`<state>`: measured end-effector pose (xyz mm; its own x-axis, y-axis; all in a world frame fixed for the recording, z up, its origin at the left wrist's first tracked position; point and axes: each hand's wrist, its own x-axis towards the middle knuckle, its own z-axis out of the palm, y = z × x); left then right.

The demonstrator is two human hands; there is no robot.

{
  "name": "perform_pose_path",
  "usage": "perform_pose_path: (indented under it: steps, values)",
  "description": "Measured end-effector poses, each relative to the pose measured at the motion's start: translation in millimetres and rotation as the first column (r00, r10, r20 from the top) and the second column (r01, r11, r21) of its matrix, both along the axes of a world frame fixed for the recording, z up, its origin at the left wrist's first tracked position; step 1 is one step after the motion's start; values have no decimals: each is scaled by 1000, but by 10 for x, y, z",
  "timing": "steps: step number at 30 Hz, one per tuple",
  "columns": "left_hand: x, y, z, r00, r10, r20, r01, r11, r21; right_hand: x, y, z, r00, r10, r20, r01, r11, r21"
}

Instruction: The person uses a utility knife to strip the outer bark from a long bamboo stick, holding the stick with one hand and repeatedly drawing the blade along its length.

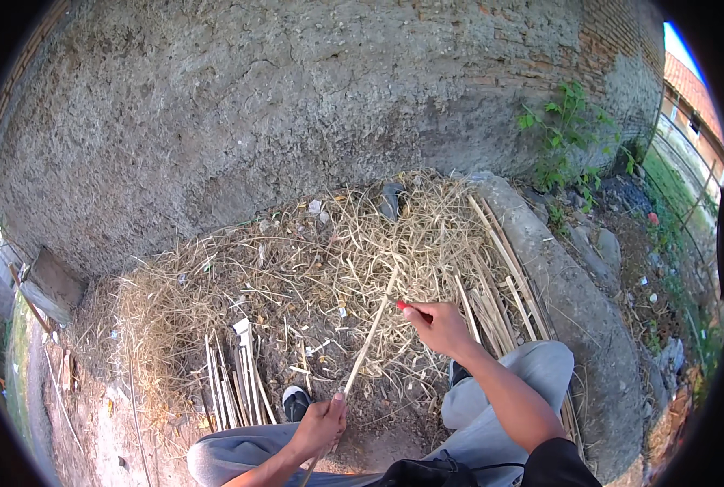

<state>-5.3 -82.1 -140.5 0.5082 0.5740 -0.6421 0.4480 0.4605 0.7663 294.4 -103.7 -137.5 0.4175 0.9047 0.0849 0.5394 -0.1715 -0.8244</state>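
Observation:
My left hand (321, 426) is closed around the lower part of a long, pale bamboo strip (371, 334), which slants up and away to the right. In my right hand (439, 326) is a tool with a red handle (402, 306). Its end meets or lies very near the strip's upper part; the blade, if there is one, cannot be made out. Below my left hand the strip runs on down past my lap. Thin curled shavings (427, 235) cover the ground beyond both hands.
Bamboo strips (236, 381) lie in a bundle left of my foot, and more strips (492, 304) lie beside my right knee. A low concrete ledge (573, 284) curves along the right. Ahead rises a rough plastered wall (297, 114); a green plant (569, 134) grows at its foot.

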Motion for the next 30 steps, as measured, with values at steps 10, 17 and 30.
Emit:
perform_pose_path:
  steps: [10,17,30]
  values:
    - [76,77,148,939,100,329,11,947,-320,-178,-90,127,994,98,38,-102,989,109]
    - [152,33,39,941,179,286,-69,932,-356,-180,-108,-65,958,200,207,-228,966,119]
    - [202,57,141,954,170,246,-60,915,-399,-389,-203,-88,912,299,282,-360,912,198]
